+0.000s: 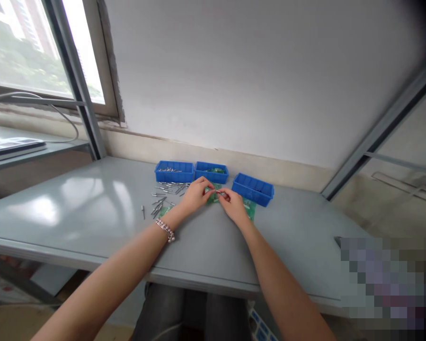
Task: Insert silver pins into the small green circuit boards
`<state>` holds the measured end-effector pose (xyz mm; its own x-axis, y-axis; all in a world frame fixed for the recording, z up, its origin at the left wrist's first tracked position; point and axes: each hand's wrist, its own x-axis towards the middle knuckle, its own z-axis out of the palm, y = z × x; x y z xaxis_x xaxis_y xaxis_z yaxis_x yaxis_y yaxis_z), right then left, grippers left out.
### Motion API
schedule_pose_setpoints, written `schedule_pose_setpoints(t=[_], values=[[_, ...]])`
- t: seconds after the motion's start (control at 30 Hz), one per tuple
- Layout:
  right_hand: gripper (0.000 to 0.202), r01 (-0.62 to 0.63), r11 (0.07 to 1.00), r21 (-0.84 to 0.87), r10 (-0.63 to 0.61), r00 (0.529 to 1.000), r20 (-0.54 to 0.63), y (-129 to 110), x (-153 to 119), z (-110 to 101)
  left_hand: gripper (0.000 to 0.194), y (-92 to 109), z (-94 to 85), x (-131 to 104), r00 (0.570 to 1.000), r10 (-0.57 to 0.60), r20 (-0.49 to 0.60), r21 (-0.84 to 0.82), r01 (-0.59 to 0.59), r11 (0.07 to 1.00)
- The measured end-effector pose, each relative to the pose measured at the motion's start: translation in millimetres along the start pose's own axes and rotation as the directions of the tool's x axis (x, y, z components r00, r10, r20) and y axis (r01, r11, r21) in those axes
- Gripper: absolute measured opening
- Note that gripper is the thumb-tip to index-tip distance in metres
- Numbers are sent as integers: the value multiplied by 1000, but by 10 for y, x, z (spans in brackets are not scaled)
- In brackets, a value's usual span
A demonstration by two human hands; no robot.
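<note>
A: Grip status?
B: Via head cam I had L hand [198, 193] and R hand [232, 201] fingertip to fingertip, thumb + finger of each closed on a small part [217, 192]. Too tiny to ID at that res.
A: Posn of part?
B: Betw. the two pinches, over green material [211, 200], on the near side of mid blue bin [211, 179]. Couldn't tell if it touched anything below.
A: Main risk?
B: Slip, IMO. V. small contact area; uneven push from either side could've shot it out or tilted it. Fingers hid most of it, so I'd have caught a misalignment late.
A: If dropped?
B: Could've got lost in the green stuff, or rolled L into the loose metal pins [159, 205]. Those lay at mixed angles on the desk [206, 251], one lone pin [143, 211] apart from the rest.
A: Other hazards?
B: L forearm ran just beside the pins, w/ a beaded bracelet [165, 229] at the wrist. A sideways sweep could've snagged or scattered some. R hand was close to R blue bin [252, 193], which sat askew; a knock might've shifted it. L blue bin [173, 178], holding more metal pcs, was lower risk, approx. clear of both hands.
</note>
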<state>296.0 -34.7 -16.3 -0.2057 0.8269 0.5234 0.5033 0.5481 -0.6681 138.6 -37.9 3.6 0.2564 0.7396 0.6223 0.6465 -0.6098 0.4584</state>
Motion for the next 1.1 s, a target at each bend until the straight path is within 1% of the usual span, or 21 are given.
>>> schedule_pose_setpoints(t=[0.23, 0.53, 0.73, 1.1], values=[[16, 7, 999, 40, -7, 1000, -10, 12, 7, 7, 10, -11, 16, 9, 999, -45, -12, -62, 44, 997], [16, 13, 999, 49, -12, 1000, -25, 3, 1, 8, 9, -6, 15, 24, 988, -154, 14, -111, 154, 982], [16, 1, 999, 45, 0, 1000, -20, -16, 1, 0, 10, -11, 20, 17, 988, -154, 8, -110, 154, 982], [15, 23, 999, 46, -21, 999, -26, 15, 3, 14, 9, -16, 33, 28, 981, -191, 16, -122, 192, 974]])
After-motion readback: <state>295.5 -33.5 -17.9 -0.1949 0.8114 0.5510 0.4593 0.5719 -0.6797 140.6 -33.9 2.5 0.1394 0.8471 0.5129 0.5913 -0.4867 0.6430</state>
